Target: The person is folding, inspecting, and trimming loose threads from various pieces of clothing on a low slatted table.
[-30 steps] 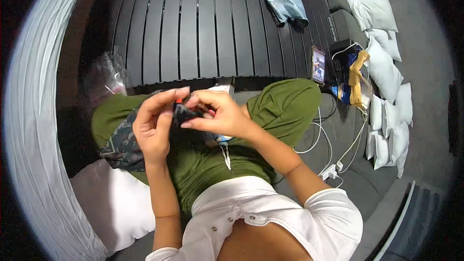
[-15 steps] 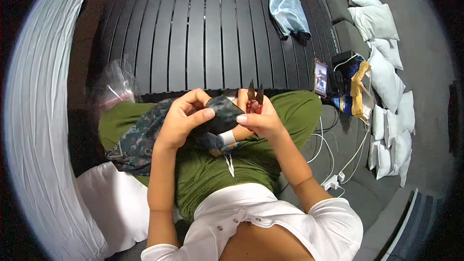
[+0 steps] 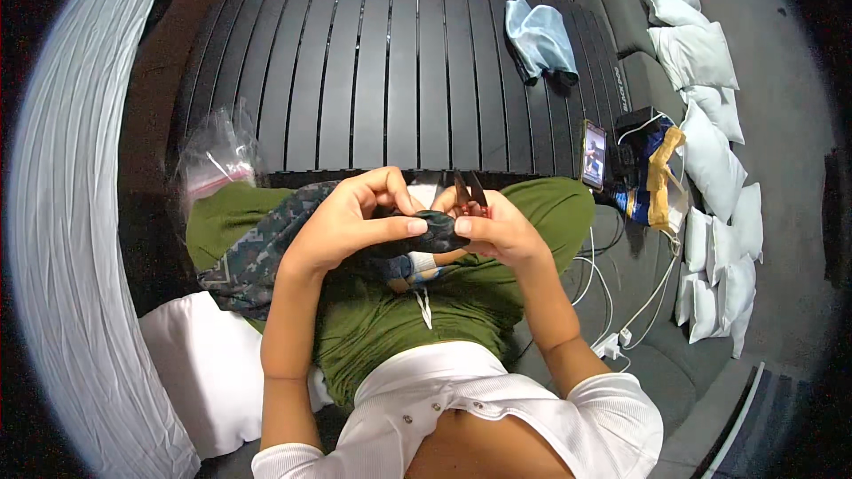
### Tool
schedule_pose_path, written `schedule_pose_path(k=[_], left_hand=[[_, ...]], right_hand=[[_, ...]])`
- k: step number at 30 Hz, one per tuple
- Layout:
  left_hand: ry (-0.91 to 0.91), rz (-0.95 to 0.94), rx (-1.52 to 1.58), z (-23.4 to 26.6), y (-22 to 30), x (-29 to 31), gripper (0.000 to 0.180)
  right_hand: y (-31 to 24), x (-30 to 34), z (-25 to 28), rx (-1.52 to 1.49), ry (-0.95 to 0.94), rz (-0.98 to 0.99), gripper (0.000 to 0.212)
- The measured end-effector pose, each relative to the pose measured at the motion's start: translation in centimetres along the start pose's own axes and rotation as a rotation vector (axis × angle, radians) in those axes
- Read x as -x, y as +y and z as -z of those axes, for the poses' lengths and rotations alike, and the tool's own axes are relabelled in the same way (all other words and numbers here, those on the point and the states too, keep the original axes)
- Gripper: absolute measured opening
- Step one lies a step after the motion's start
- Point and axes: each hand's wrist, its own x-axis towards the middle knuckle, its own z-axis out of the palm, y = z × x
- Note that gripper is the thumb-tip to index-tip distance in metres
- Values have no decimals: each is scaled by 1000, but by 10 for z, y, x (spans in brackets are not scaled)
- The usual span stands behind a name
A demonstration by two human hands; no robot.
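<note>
Dark camouflage cloth (image 3: pixel 257 257) lies across my left thigh and runs up to my hands. My left hand (image 3: pixel 351 222) pinches its dark, bunched part (image 3: pixel 433 229) between thumb and curled fingers. On the other side of that part, my right hand (image 3: pixel 501 229) grips the cloth with its thumb on top. Small thread snips (image 3: pixel 470 198) with dark blades and red at the base are tucked in the right hand's fingers, blades pointing away from me. The fingertips under the cloth are hidden.
Ahead stands a black slatted table (image 3: pixel 373 62) with light blue cloth (image 3: pixel 541 40) and a phone (image 3: pixel 593 153) on it. A clear plastic bag (image 3: pixel 217 164) is at left. White pillows (image 3: pixel 710 151) line the right, beside white cables (image 3: pixel 612 302) and a yellow-and-blue bag (image 3: pixel 661 173).
The cloth between my hands has been folded down into a narrower bunch. My left hand has moved slightly right, its fingers curling nearer the cloth's edge. The snips remain in my right hand.
</note>
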Motion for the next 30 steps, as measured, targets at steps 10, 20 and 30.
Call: schedule_pose_path(k=[10, 20, 30], left_hand=[[215, 8, -251, -8, 16, 9, 12], [-6, 169, -116, -8, 21, 8, 16], [15, 178, -10, -11, 9, 13, 18]], right_hand=[[-14, 7, -22, 206, 244, 119, 18], [-15, 10, -23, 165, 241, 141, 13], [-14, 7, -25, 228, 219, 263, 11]])
